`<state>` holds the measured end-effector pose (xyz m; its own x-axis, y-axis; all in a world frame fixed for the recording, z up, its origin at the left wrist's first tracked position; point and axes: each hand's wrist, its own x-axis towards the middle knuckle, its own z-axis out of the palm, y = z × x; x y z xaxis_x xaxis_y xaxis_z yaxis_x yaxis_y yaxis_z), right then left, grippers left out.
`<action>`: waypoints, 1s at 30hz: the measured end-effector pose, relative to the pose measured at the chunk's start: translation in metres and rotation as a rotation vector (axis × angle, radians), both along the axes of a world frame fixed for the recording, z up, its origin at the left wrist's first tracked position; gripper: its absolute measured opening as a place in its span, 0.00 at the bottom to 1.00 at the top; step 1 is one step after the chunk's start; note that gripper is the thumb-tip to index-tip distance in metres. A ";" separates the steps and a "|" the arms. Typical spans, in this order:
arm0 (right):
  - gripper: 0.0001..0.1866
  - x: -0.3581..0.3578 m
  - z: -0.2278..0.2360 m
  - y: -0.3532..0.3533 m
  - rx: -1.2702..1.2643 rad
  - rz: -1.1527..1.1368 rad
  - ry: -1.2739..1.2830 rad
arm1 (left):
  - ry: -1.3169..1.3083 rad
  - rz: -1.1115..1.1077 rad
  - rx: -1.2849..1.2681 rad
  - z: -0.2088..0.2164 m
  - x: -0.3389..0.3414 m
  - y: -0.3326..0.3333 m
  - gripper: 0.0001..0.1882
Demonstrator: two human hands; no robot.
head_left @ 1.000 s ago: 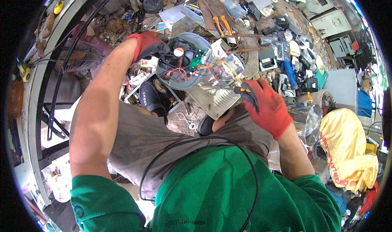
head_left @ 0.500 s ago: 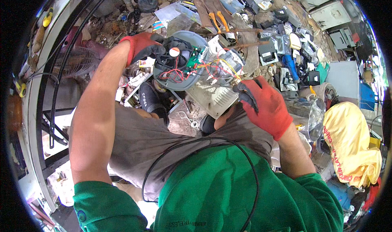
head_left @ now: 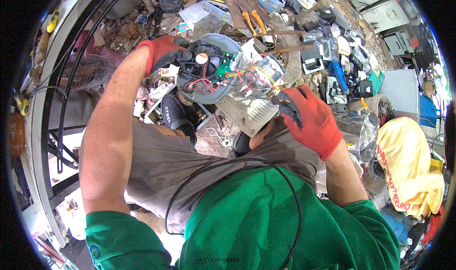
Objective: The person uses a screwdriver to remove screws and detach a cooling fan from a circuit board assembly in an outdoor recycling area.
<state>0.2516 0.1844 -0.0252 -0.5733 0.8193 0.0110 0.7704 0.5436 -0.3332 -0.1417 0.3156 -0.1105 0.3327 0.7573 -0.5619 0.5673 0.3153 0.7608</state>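
A round grey plastic housing [head_left: 199, 97] is held up in front of me. Inside it sit a black part, a green circuit board [head_left: 225, 66] and loose red wires [head_left: 202, 85]. My left hand [head_left: 166, 55], in a red and black glove, grips its left side at the black part. Red and yellow wires [head_left: 259, 73] run from the board toward a clear-and-grey plastic piece on the right. Below them lies a beige vented panel [head_left: 249, 115]. Just right of that panel, my right hand [head_left: 308, 120], gloved alike, is closed; its fingers hide what they hold.
Orange-handled pliers [head_left: 254, 23] lie on a brown cloth beyond the housing. Scattered electronic scrap and a blue cylinder [head_left: 337, 75] cover the ground at right. A yellow sack [head_left: 403, 165] stands beside my right arm. At left is a metal frame [head_left: 40, 175] near a wire fan guard [head_left: 90, 73].
My right hand has shifted slightly to the right. The grey housing has moved a little left and tilted in my left hand's grip.
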 end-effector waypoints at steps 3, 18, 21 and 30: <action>0.25 0.000 0.000 0.000 -0.001 -0.003 -0.010 | 0.012 -0.038 0.043 -0.004 0.000 0.001 0.25; 0.29 -0.010 0.001 0.005 -0.003 0.153 -0.008 | -0.041 0.028 0.003 -0.019 -0.004 0.004 0.18; 0.29 -0.013 0.000 0.004 -0.023 0.092 0.029 | -0.013 0.032 0.005 -0.013 -0.001 0.002 0.17; 0.25 -0.006 -0.010 0.000 0.033 0.042 0.110 | 0.019 0.000 -0.001 -0.019 -0.006 0.004 0.19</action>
<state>0.2457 0.1848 -0.0356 -0.6010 0.7927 0.1022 0.7066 0.5867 -0.3956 -0.1478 0.3194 -0.1292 0.3221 0.7567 -0.5690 0.5821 0.3157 0.7493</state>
